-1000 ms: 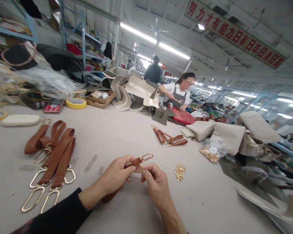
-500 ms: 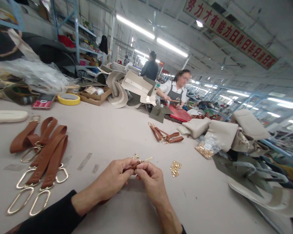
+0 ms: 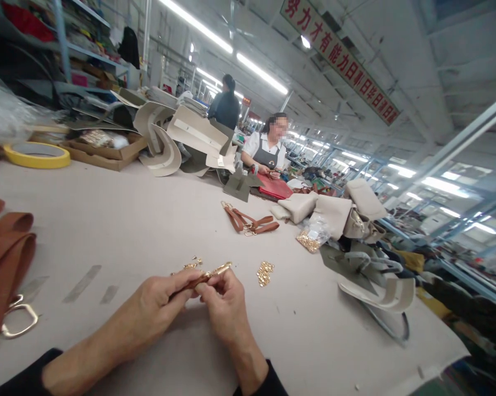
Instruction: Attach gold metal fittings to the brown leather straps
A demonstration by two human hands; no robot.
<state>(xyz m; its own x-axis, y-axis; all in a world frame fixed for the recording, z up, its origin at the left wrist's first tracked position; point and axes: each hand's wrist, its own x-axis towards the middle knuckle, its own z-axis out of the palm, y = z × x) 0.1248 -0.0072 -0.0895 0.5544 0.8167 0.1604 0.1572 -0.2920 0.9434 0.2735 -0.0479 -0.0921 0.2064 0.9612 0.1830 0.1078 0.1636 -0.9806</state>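
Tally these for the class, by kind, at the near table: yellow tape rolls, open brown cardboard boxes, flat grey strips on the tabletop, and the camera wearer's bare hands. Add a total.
Yellow tape roll: 1
Open brown cardboard box: 1
Flat grey strips: 3
Wearer's bare hands: 2
Total: 7

A slim brown strap point(image 3: 191, 284), mostly covered, runs between the left hand point(image 3: 153, 302) and the right hand point(image 3: 227, 311), lifted above the pale tabletop point(image 3: 128, 220); its shiny gold-toned metal ring point(image 3: 222, 269) is seen nearly edge-on, slanting up to the right, and where the two join is hidden
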